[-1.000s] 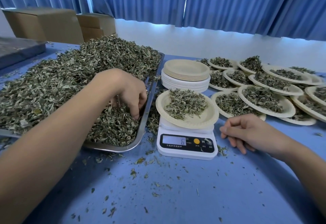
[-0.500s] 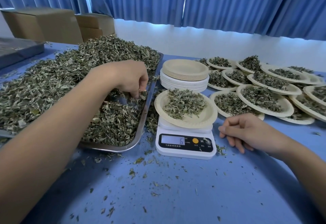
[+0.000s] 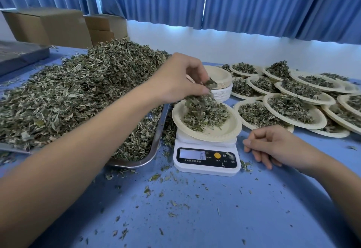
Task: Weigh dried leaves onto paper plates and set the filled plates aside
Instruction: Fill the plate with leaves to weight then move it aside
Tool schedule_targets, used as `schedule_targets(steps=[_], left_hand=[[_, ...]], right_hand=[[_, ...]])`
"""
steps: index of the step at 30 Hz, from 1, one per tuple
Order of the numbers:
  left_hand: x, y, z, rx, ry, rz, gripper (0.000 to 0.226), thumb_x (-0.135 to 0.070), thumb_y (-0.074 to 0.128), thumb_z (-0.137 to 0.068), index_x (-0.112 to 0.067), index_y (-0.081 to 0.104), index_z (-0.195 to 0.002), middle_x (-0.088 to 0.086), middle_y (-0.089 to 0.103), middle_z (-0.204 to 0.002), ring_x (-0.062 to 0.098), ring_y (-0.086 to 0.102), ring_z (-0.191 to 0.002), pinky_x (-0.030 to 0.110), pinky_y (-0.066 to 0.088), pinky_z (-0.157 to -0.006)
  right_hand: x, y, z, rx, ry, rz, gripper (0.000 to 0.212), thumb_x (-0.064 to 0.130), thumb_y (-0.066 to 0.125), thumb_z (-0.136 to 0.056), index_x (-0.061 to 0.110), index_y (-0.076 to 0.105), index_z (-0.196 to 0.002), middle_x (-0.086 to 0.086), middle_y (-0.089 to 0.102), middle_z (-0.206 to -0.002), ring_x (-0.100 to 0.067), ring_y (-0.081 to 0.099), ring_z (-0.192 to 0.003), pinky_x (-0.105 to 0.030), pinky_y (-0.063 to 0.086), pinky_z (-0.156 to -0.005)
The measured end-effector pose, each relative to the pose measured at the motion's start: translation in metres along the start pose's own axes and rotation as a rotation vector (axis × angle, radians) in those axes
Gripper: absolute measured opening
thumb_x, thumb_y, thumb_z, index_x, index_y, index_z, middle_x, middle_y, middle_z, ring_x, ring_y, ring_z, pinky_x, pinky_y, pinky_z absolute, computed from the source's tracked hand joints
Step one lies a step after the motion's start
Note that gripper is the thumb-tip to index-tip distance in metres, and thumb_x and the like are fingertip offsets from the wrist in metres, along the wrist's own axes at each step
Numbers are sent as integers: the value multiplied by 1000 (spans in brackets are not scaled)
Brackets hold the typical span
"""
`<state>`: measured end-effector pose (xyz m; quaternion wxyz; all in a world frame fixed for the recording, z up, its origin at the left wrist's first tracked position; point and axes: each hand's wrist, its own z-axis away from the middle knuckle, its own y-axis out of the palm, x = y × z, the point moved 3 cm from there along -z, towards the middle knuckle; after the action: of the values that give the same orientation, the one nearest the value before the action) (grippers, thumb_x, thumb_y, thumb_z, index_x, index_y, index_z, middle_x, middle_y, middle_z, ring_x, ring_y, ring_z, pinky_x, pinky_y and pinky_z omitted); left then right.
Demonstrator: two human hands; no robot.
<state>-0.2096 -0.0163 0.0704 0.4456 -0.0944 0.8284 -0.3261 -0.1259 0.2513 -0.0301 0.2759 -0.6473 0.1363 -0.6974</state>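
Room: blue curtains [image 3: 254,3] hang behind a blue counter [image 3: 195,218] strewn with leaf crumbs; cardboard boxes [image 3: 52,27] stand far left.
Tray: a metal tray [image 3: 154,150] on the left holds a big heap of dried leaves [image 3: 78,91].
Scale: a white scale [image 3: 205,159] just right of the tray carries a paper plate [image 3: 224,130] partly covered with leaves; the display shows 6.
Left hand [image 3: 175,79]: above the plate's left side, fingertips pinched together on a pinch of leaves [image 3: 209,84], some of them dangling toward the plate.
Right hand [image 3: 273,146]: resting on the counter just right of the scale, fingers loosely curled, holding nothing.
Set aside: filled plates [image 3: 293,109] overlap at the right; a stack of empty plates [image 3: 220,83] sits behind the scale.
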Motion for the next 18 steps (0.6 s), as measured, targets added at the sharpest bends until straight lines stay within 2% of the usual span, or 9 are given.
schedule_targets(steps=[3, 4, 8, 10, 14, 16, 18], left_hand=[[-3, 18, 5, 150, 1, -51, 13, -20, 85, -79, -14, 76, -87, -3, 77, -86, -1, 68, -71, 22, 55, -77], [-3, 20, 6, 147, 10, -49, 12, -24, 84, -82, -15, 77, -85, -5, 77, -84, 0, 69, -72, 20, 55, -77], [-2, 1, 2, -84, 2, -41, 16, -28, 71, -93, -16, 73, -83, -3, 75, -74, 8, 73, -64, 27, 57, -68], [4, -13, -2, -62, -28, -182, 16, -30, 68, -94, -19, 73, -83, -4, 74, -73, 7, 71, -64, 24, 54, -59], [36, -34, -7, 141, -192, -574, 8, -26, 69, -92, -20, 72, -90, -6, 69, -84, 9, 63, -72, 23, 46, -59], [58, -35, -5, 329, -335, -677, 11, -30, 74, -89, -21, 70, -94, -4, 69, -92, 15, 67, -79, 29, 52, -68], [79, -28, -1, 505, -432, -677, 14, -26, 78, -86, -19, 69, -94, 2, 73, -87, 20, 70, -71, 34, 58, -67]], right_hand=[[0, 0, 0, -1, -1, -2, 26, 21, 65, -99, 6, 70, -78, -16, 63, -61, -22, 51, -41, -20, 30, -37], [0, 0, 0, 0, -2, -3, 26, 21, 64, -99, 6, 70, -78, -16, 63, -61, -22, 51, -41, -20, 30, -37], [1, 0, 1, -2, -2, 6, 27, 21, 64, -99, 5, 70, -79, -14, 62, -60, -21, 51, -41, -21, 29, -37], [1, 0, 1, -3, -3, 12, 27, 22, 64, -99, 5, 70, -79, -14, 62, -60, -21, 51, -41, -21, 30, -38], [0, 0, 0, -6, -5, 12, 27, 22, 65, -99, 6, 70, -78, -15, 62, -61, -21, 51, -41, -21, 30, -38], [0, 0, 0, -7, -3, 10, 27, 22, 65, -99, 7, 70, -78, -14, 63, -60, -21, 51, -41, -21, 30, -38], [-1, 0, 0, -5, 0, 8, 27, 23, 65, -99, 8, 70, -77, -14, 63, -60, -21, 51, -41, -20, 30, -37]])
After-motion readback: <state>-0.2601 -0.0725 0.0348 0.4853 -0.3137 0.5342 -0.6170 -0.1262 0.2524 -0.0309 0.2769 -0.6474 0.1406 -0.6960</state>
